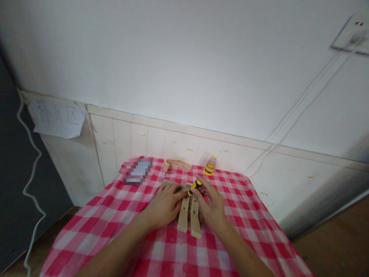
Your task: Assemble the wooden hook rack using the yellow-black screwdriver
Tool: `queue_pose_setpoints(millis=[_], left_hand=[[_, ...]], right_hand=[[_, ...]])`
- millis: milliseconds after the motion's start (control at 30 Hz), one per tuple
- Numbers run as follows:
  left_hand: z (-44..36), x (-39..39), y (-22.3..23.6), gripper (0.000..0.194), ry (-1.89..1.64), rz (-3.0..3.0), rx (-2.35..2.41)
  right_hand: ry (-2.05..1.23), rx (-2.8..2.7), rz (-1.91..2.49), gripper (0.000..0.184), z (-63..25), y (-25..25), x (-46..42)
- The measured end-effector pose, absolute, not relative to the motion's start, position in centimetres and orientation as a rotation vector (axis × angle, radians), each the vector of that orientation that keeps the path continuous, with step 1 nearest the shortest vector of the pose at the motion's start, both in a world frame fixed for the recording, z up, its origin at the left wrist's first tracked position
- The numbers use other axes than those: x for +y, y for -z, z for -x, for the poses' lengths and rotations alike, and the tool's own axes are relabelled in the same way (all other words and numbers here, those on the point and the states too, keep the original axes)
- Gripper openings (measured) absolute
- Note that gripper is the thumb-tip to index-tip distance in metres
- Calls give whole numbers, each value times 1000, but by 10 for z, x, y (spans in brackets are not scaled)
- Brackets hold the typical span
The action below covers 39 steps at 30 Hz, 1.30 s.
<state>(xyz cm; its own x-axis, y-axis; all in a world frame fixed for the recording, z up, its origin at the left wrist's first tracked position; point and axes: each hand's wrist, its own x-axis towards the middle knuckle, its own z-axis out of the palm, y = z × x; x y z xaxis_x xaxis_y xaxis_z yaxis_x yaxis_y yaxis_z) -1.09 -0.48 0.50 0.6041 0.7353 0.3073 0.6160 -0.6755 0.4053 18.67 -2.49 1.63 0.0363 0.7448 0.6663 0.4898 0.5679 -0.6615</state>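
Observation:
My right hand (211, 204) is closed around a small yellow-and-black screwdriver (195, 187), its tip pointing down at a pale wooden assembly (190, 216) made of two parallel slats. My left hand (165, 204) lies on the left side of that wooden piece, fingers curled over its far end, pressing it to the red-and-white checked tablecloth (121, 219). Both hands meet over the top end of the slats.
At the table's far edge lie a curved wooden part (177, 165), a clear yellow-capped bit holder (210, 165) and a blurred flat device (138, 171). A white panelled wall (138, 140) stands right behind. Cables (302, 104) run down the wall from an outlet (353, 34).

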Motion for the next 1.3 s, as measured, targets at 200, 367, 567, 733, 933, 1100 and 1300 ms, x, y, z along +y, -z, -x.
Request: queue_pose_setpoints(millis=[200,367,567,733,933,1100,1300], left_hand=[[11,-4,-3,45,-673,-2570,1106],[12,-4,-3,45,-676,-2560,1118],[13,-3,-4,50,-665,-2578,1090],[13,-5,-5,53,-670,-2576,1091],[14,-5,-6,54,-676,-2572,1084],[14,-6,-7,56,-684,-2566,1083],[13,-5,-5,55,-685,-2576,1079]], right_hand=[[-253,-1545,1065,37,-190,-12,-27],[-243,-1581,1049,39,-192,-9,-30],[-228,-1622,1038,38,-188,-8,-33],[-236,-1635,1011,39,-188,-7,-32],[-258,-1661,1033,40,-189,-6,-32],[-296,-1714,1036,41,-190,-10,-34],[-312,-1719,1018,35,-186,-20,-36]])
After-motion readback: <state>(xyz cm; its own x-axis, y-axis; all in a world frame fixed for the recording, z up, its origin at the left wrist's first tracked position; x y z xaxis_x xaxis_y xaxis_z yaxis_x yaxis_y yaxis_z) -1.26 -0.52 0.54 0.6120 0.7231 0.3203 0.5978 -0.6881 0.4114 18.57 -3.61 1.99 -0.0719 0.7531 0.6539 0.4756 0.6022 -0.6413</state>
